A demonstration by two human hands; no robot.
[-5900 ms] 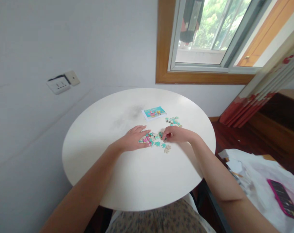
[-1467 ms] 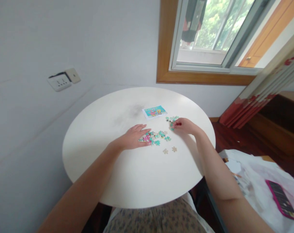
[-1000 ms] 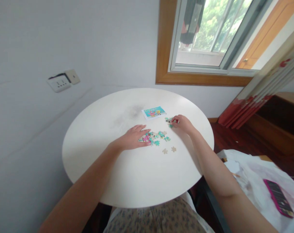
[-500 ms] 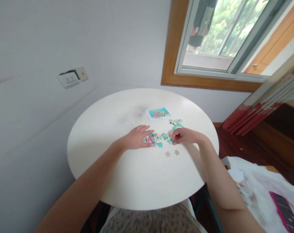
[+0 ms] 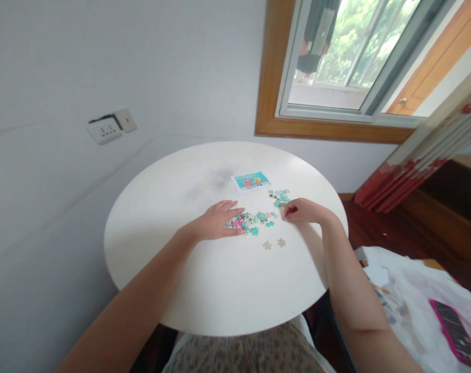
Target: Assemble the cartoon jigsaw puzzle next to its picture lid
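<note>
My left hand (image 5: 217,220) lies palm down with fingers stretched out along the left side of a loose pile of jigsaw puzzle pieces (image 5: 253,230), teal, pink and pale. Its fingertips touch the edge of that pile. To the right, my right hand (image 5: 301,211) is closed, thumb and fingers pinched together low over the table. What it pinches, if anything, is too small to make out. Just beyond its fingertips is a smaller cluster of pieces (image 5: 280,197). Two pale pieces, one of them a puzzle piece (image 5: 281,242), lie apart on the near side.
The round white table (image 5: 219,290) carries a teal picture card (image 5: 251,182) with cartoon figures behind the pile. A wall with a socket (image 5: 104,130) and a window stand beyond. At right, a phone in a pink case (image 5: 455,331) rests on white plastic.
My right hand has moved right and slightly away from me, off the pile's right end towards the smaller cluster. My left hand stays at the pile. The view has shifted a little.
</note>
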